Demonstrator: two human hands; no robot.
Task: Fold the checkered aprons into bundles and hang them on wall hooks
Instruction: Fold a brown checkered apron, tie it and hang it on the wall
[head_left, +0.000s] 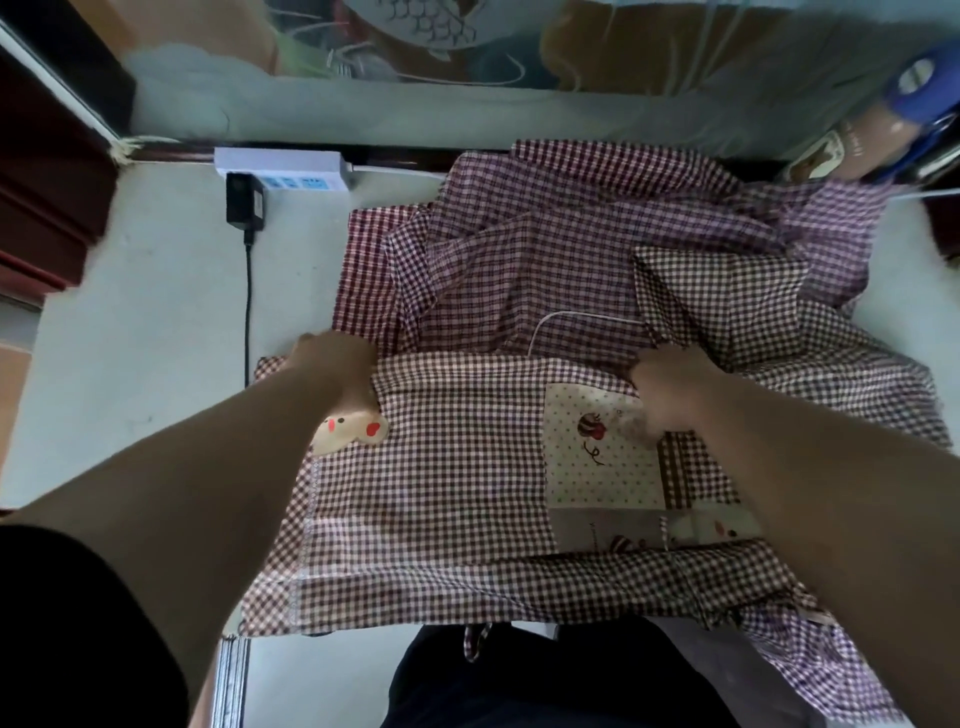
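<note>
A brown-and-white checkered apron (457, 488) lies spread on the pale surface in front of me, with a dotted cream pocket (597, 457) and a small cream animal patch (353, 431). My left hand (337, 364) grips the apron's far left edge, fingers curled over it. My right hand (670, 389) grips the far edge above the pocket. Behind it lie more checkered aprons (545, 249) in purple and dark red, rumpled in a heap.
A white power strip (285, 163) with a black adapter (244, 202) and its cable (248, 312) lies at the far left. A thin white cord (571, 314) crosses the heap. A blue-capped item (924, 88) sits far right. A dark wooden frame (47, 182) borders the left.
</note>
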